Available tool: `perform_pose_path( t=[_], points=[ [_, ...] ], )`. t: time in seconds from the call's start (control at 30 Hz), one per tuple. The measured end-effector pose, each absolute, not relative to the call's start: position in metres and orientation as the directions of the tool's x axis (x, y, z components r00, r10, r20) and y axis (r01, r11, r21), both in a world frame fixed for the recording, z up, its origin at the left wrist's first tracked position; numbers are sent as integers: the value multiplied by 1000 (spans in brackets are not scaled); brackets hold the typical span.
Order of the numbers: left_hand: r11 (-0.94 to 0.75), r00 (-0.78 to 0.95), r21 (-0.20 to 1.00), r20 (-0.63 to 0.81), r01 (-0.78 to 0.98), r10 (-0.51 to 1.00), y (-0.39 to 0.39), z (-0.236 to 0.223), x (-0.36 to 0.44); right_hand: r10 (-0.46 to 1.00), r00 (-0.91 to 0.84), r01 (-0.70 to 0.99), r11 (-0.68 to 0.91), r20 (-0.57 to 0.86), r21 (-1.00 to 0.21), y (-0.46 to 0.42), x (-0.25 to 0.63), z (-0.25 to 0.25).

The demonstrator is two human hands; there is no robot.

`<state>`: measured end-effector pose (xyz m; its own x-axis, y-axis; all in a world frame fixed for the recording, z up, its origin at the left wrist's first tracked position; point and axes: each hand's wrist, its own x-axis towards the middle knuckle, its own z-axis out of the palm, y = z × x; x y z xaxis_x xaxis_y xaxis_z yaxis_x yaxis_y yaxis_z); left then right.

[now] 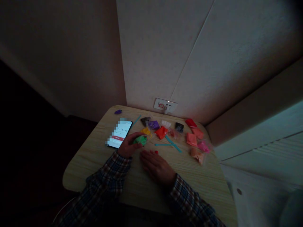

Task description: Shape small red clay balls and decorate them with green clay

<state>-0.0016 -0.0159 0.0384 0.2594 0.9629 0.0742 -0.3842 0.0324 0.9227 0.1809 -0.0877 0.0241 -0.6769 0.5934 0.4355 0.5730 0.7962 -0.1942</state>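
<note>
My left hand (129,145) is closed on a small clear bag of green modelling clay (140,140), just above the table. My right hand (157,167) lies palm down on the wood with its fingers stretched out towards the left; whatever may be under the palm is hidden. A tiny red ball (156,152) sits beside its knuckles. Beyond the hands are an orange-red clay packet (161,132), a yellow packet (145,130) and a purple packet (154,125). Blue plastic modelling tools (173,144) lie to the right of these.
A phone (120,134) with a lit timer screen lies left of my left hand. Pink and coral packets (191,139) spread along the right side, with a black packet (179,127) further back. A purple piece (118,111) rests near the far left corner. Behind the table is a wall socket (165,105).
</note>
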Motion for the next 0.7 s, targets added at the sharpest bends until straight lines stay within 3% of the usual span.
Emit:
perform_pose_path(
  t=[0.7],
  points=[
    [107,220,828,21,-550,975,-17,45,-2,587,-634,580,791,502,-192,-82,184,24]
  ],
)
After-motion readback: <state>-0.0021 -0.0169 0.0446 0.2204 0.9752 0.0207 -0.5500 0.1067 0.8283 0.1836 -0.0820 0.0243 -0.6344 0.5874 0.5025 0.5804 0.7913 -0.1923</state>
